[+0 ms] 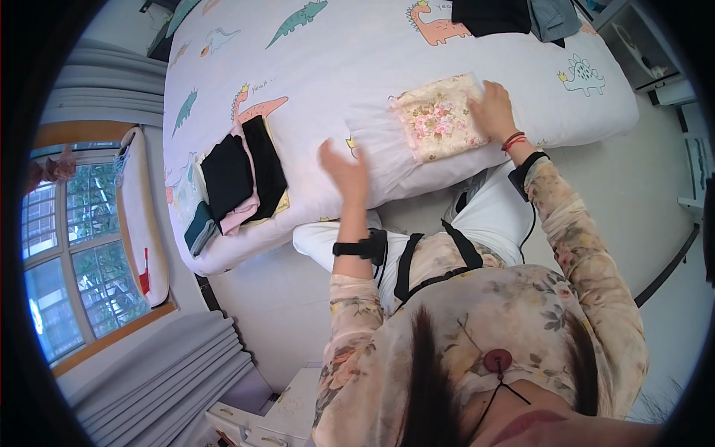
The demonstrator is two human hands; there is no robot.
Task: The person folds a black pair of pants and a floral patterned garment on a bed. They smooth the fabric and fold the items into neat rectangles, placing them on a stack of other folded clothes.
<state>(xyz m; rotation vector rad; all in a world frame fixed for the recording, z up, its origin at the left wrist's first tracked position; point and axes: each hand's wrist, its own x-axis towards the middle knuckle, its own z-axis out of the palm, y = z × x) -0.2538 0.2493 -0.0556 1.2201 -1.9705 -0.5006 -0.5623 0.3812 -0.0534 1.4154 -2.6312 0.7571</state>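
Note:
A floral cloth (441, 120) with pink roses on a cream ground lies folded into a rough rectangle near the bed's front edge. From its left side spreads a sheer white fabric (377, 145), creased and flat on the bedding. My right hand (492, 114) is at the cloth's right edge, fingers apart, thumb over the fabric. Whether it presses down is hard to tell. My left hand (344, 170), slightly blurred, hovers by the left end of the sheer fabric with thumb and fingers spread and nothing between them.
Folded clothes (240, 173) in black, pink and green lie on the bed's left part. At the far right are a black garment (491, 17) and a grey-blue denim one (553, 19). Dinosaur-print bedding (313, 67) covers the bed. Left stands a window (92, 246) with grey curtains (162, 374).

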